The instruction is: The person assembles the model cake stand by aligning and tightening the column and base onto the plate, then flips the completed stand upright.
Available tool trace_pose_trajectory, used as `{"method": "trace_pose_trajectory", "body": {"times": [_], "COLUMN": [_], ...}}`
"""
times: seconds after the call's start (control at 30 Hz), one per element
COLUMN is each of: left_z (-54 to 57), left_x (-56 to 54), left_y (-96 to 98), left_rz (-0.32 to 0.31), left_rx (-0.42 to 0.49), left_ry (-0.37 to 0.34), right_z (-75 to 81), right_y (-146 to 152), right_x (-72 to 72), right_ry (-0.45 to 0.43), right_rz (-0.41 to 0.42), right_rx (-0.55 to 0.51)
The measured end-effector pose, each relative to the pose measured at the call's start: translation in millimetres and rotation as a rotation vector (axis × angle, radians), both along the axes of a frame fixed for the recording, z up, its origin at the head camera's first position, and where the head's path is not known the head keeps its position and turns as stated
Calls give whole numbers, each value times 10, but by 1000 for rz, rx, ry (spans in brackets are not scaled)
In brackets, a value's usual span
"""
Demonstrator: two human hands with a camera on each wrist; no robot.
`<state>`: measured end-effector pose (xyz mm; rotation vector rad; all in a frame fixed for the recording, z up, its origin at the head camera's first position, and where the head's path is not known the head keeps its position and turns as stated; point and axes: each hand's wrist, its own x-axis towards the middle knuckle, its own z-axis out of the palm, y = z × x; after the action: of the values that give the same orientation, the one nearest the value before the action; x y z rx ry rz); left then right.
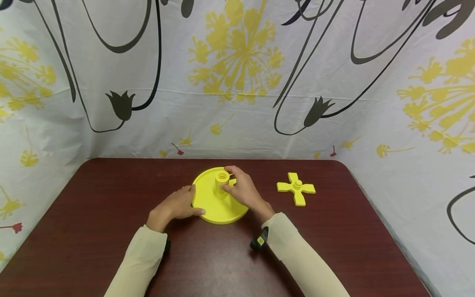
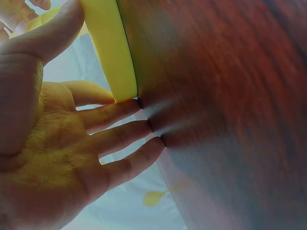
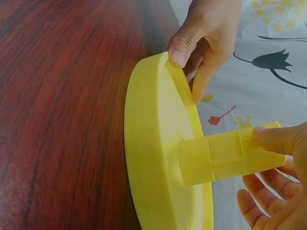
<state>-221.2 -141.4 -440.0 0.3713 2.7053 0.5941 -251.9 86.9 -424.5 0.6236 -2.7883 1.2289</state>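
A round yellow tray-like disc (image 1: 211, 210) with a raised rim lies on the table, and a hollow yellow post (image 1: 221, 185) stands up from its middle. My left hand (image 1: 178, 204) holds the disc's left rim, thumb over the edge and fingertips low against the outside, as the left wrist view shows. With thumb and fingers, my right hand (image 1: 245, 189) pinches the upper part of the post. In the right wrist view the post (image 3: 228, 155) has a seam partway along and the number 33 near its top. To the right lies a yellow cross-shaped piece (image 1: 297, 189) with a round peg at its centre.
The dark red-brown wooden table (image 1: 111, 198) has rounded far corners. White cloth (image 1: 178, 74) printed with yellow and grey flowers hangs behind it and along its sides. A black band with a small device (image 1: 259, 240) is on the right wrist.
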Motion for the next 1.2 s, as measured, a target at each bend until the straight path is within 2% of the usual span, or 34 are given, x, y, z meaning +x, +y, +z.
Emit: {"method": "trace_pose_trajectory", "body": {"times": [0.23,0.47,0.7,0.97,1.2], "left_z": [13,17,30,30,23], "left_x": [-1,-1,3,2,-2], "left_y": [-1,-6,0,0,-4], "left_rz": [-5,-6,-3,-6,-7], "left_rx": [-2,-5,-3,-5,0], "left_ry": [-3,2,-4,-1,-2], "right_z": [-21,-13,20,6,0], "right_y": [-15,15,30,27,6], "right_x": [0,5,0,-6,-2], "right_ry": [0,-38,-25,-14,-7], "right_rz": [-19,71,125,106,52], "right_rx": [10,-39,-36,-33,-8]}}
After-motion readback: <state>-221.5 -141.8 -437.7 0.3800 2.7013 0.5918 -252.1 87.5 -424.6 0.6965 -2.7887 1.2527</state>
